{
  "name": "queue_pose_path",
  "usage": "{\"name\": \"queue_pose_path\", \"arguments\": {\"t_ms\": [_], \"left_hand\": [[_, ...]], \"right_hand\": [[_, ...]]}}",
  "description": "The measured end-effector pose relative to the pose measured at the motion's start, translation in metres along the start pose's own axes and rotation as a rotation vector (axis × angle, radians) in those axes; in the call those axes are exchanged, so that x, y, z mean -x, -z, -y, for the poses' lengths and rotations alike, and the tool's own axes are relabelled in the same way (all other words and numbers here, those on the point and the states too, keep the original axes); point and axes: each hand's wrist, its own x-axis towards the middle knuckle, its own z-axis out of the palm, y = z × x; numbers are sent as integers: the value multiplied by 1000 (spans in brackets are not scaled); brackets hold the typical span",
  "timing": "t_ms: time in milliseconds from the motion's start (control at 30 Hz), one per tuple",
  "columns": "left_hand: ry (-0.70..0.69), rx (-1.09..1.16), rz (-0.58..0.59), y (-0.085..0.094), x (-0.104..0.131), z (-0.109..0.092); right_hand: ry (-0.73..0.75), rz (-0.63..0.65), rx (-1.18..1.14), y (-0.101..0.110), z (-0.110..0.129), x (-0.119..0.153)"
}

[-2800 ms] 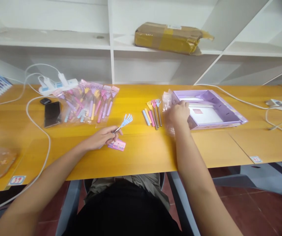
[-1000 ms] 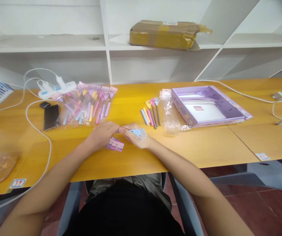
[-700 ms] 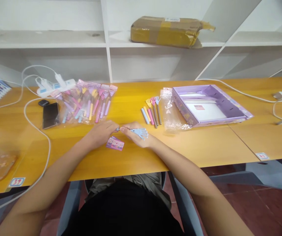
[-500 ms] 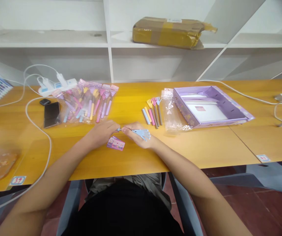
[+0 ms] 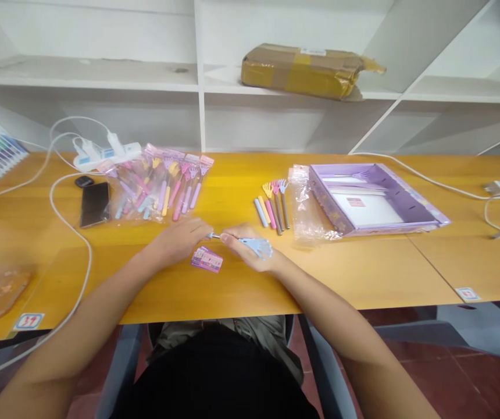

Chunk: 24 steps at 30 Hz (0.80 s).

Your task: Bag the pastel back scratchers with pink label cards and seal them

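Scratcher (image 5: 259,247) with a blue hand-shaped head sits just over the table (image 5: 241,297), near some pink cards (image 5: 207,259). I see the left hand (image 5: 179,238) closed round its mostly hidden handle (image 5: 210,235), the right hand (image 5: 245,252) pinching the rod (image 5: 216,236). I judge it light, the rod stiff and slick, the prongs (image 5: 268,250) breakable; handle and rod are the safer holds.

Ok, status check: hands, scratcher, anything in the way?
Left hand, right hand both closed on blue scratcher. Scratcher held crosswise, claw end rightward. Cards lie nearby, apparently not blocking.
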Motion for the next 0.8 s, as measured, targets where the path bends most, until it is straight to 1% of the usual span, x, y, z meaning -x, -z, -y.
{"name": "queue_pose_path", "arguments": {"t_ms": [133,200,333,400,467,600,700,800], "left_hand": [[90,-23,9,0,5,11],[105,-51,-13,-2,5,12],[1,-67,-86,-10,1,-4],[-9,-62,-107,-12,-1,-12],[3,-55,-104,-11,-1,-15],[-19,-56,-82,-6,-2,-10],[-51,-53,-96,-3,-4,-3],[-70,-32,-112,-3,-5,3]], "right_hand": [[-100,-86,-117,2,-12,2],[-134,-116,-175,1,-18,0],[-68,-65,-65,-8,-16,-6],[-50,-41,-26,-14,-13,-8],[-62,-38,-42,-18,-11,-8],[-123,-86,-106,-23,-12,-7],[-137,-118,-92,-23,-11,-7],[-137,-120,-71,-21,-7,-8]]}}
